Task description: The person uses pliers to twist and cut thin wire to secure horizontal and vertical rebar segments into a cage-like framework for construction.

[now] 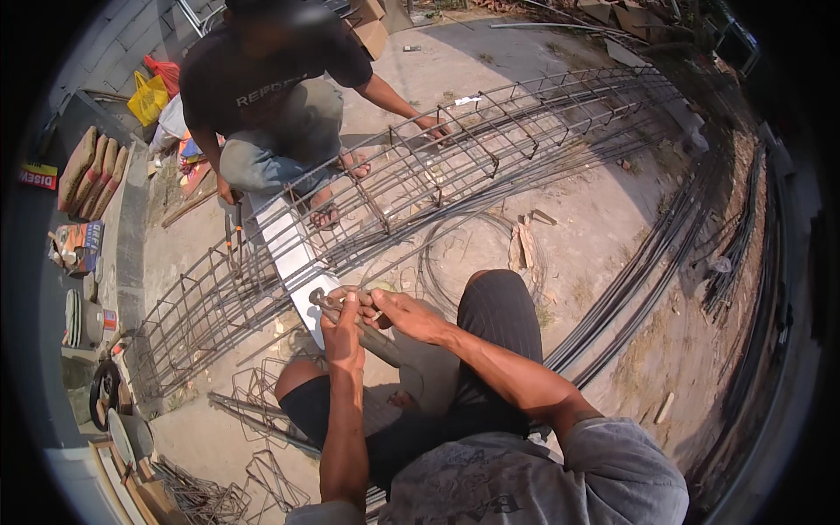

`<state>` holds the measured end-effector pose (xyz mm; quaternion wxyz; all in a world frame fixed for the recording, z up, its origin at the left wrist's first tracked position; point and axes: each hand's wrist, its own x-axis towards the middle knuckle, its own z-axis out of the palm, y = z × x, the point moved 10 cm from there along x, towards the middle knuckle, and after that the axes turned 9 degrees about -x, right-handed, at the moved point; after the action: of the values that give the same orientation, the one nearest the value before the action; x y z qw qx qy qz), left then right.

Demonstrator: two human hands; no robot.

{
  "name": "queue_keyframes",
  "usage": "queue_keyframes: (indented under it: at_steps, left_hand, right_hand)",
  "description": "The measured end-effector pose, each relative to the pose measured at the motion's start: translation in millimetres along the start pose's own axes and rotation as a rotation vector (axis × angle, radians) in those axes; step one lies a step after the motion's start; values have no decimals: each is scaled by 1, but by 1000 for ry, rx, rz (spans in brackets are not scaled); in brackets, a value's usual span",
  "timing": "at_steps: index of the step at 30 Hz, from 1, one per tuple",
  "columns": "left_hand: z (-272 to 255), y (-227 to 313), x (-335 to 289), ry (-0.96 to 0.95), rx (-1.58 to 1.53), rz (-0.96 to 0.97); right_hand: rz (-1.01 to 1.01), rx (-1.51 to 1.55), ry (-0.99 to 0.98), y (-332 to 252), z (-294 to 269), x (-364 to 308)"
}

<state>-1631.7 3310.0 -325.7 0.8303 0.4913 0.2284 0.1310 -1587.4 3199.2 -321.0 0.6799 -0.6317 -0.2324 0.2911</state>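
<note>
Wearer's two hands [411, 316], one metal tool [381, 347]

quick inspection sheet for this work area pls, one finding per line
Surface: pale, rough ground, partly shadowed, with scattered debris
Job's things: metal tool at the hands; long steel cage lying across a white board
Clutter: long bars at right; heap of bent steel pieces at lower left
Hands: left hand closed on the tool; right hand beside it, fingers curled, grip unclear
Cables: loose wire coil on the ground; no power cable made out
Surroundings: co-worker across the cage; brown bags at far left
</note>
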Motion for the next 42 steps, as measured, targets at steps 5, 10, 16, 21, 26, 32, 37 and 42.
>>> queue_keyframes:
  at_steps: [5, 10, 16, 21, 26, 32, 37, 42]
  left_hand:
    - [-45, 64, 3, 162, -41, 103]
    - [-84, 120, -9, 282, -227, 138]
    - [-235, 246, -25, 169, -424, 449]
    - [-241, 291, -55, 54, -365, 368]
    - [-202, 267, -47, -47, -543, 172]
    - [-175, 241, -52, 308, -331, 518]
    - [-95, 205, -25, 287, -374, 431]
    - [-95, 189, -15, 225, -380, 293]
  right_hand:
    - [65, -421, -422, -9, 27, -20]
    - [-96, -458, -391, -22, 27, -22]
    - [-175, -536, -387, -78, -2, -31]
    - [-263, -449, -594, -118, 15, -61]
    - [-219, 91, -440, -78, 6, -49]
    - [202, 9, -10, -17, -70, -19]
    - [275, -88, 137, -60, -146, -57]
    - [92, -348, 307, -65, -198, -53]
